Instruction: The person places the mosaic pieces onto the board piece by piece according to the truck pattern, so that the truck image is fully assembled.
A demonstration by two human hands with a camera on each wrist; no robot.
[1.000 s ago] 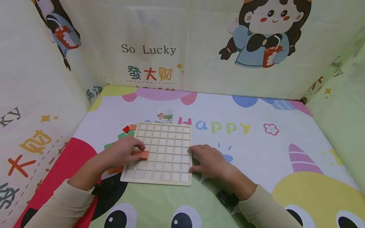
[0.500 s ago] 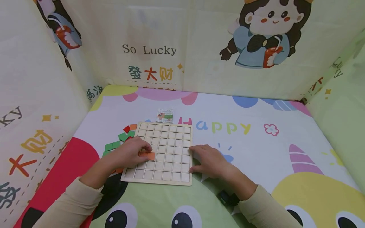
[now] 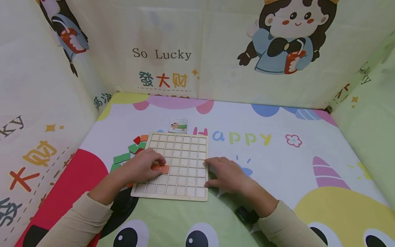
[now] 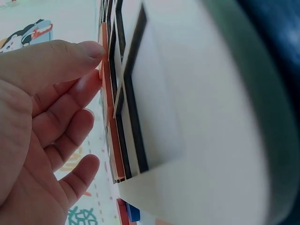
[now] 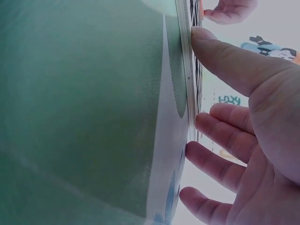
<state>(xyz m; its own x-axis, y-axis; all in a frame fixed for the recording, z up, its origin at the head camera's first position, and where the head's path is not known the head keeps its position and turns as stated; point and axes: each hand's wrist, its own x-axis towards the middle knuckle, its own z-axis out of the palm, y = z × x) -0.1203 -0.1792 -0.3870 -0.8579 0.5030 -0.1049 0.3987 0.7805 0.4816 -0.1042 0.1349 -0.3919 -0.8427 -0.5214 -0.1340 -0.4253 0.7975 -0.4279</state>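
two orange square tiles [image 3: 165,169] show end to end in a row on the left part of the wooden grid board [image 3: 185,171], a little to the near side of its middle; whether they sit flush in their cells cannot be told. the left hand [image 3: 142,166] pinches the left one of these between thumb and forefinger, its other fingers loosely bent. the right hand [image 3: 226,175] is unclenched, thumb and fingers spread and touching the board's right edge. along the board's left side lie loose green tiles [image 3: 118,160], a red piece [image 3: 137,140] and, just beside the far left corner, a separate orange tile [image 3: 144,138]; more orange pieces at the near left are mostly hidden by the left wrist. just past the far edge lies a small card [image 3: 178,126] with a coloured grid picture. a printed tablecloth [image 3: 277,164] spreads beneath everything, with colourful "happy" lettering to the right.
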